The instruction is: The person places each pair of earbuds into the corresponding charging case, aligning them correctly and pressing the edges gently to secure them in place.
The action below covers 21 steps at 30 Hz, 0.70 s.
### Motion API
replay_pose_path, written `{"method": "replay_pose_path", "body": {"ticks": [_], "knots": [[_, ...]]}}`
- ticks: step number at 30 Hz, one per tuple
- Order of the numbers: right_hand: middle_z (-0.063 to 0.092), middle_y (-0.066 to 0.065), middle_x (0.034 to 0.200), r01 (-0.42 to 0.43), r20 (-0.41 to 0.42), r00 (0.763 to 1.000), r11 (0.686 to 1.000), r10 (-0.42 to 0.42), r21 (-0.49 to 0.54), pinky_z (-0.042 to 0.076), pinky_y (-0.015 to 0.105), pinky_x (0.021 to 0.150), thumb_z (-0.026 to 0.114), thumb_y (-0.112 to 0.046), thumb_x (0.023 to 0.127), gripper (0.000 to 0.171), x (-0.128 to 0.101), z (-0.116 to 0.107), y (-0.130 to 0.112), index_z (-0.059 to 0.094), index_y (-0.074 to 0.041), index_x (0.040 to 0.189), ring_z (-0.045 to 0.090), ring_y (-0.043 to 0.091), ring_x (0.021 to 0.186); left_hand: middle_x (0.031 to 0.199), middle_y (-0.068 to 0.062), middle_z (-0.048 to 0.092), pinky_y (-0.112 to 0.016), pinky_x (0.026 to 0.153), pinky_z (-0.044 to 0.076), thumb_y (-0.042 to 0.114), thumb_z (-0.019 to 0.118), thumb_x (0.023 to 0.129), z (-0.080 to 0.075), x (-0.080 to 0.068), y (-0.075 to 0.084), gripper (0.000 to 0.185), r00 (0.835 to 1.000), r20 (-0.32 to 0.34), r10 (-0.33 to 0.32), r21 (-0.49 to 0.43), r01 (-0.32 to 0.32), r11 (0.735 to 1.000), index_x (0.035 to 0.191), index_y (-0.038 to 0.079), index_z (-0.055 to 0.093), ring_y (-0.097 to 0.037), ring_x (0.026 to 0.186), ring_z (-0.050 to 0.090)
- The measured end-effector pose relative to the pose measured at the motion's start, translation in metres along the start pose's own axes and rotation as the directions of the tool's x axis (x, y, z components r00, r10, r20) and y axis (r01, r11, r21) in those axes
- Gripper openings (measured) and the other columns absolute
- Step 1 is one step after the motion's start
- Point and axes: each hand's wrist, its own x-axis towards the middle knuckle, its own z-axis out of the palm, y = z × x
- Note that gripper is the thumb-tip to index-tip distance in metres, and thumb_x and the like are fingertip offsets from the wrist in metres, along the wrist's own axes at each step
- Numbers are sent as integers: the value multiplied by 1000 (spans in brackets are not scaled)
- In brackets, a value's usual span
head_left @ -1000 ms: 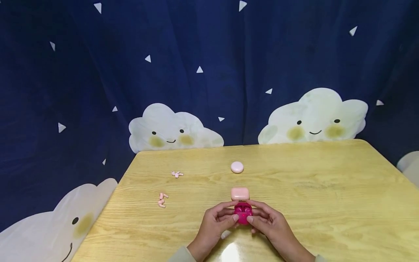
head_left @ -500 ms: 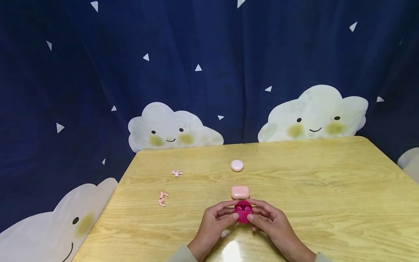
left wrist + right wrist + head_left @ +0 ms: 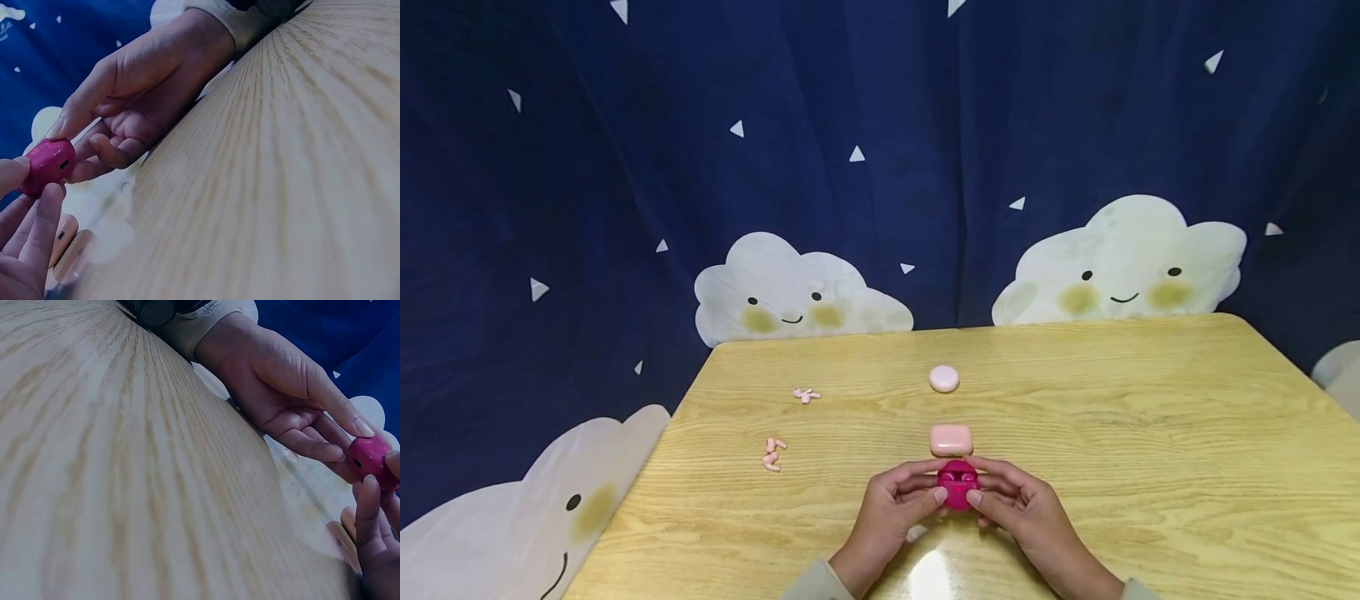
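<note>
A glossy magenta earbud case (image 3: pixel 957 497) is held between both hands near the front of the table. Its lid stands partly raised, and the tops of earbuds (image 3: pixel 958 477) show in the dark gap. My left hand (image 3: pixel 887 512) grips the case's left side, thumb in front and fingers behind. On the right side my right hand (image 3: pixel 1022 512) mirrors that grip. The case's small charging port (image 3: pixel 64 164) shows in the left wrist view. Just behind the case lies a closed pink rectangular earbud case (image 3: pixel 951 439).
Farther back lies a pale pink round case (image 3: pixel 943 378). To the left are a pair of pale pink earbuds (image 3: pixel 806 396) and a pair of salmon-pink earbuds (image 3: pixel 772 454). The wooden table (image 3: pixel 1150 433) ends against a dark blue curtain (image 3: pixel 925 125) with clouds.
The lid of the magenta case has tipped down somewhat, so the gap over the earbuds is narrower. Both hands keep the same grip and place.
</note>
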Motion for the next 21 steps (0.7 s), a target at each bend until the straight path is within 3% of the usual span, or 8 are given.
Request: {"method": "replay_pose_path", "body": {"ticks": [9,21], "knots": [[67,17,111,-7,-7,1000,1000,7,0,57,34,69,66,-9,90,48,0,1,-1,50,7,133,68,17,86,106,-24,66,-32,75,57,4,69,87,0,0,-1,38,1000,-11,-25,-20,25,1000,122,-7,60,-15,83,69],[66,18,113,-76,-54,996,997,75,-14,57,35,69,70,-13,88,48,1,2,0,55,1,131,68,18,85,105,-26,65,-30,72,57,4,68,88,-1,0,0,35,1000,2,-13,-12,13,1000,120,-8,60,-14,78,68]]}}
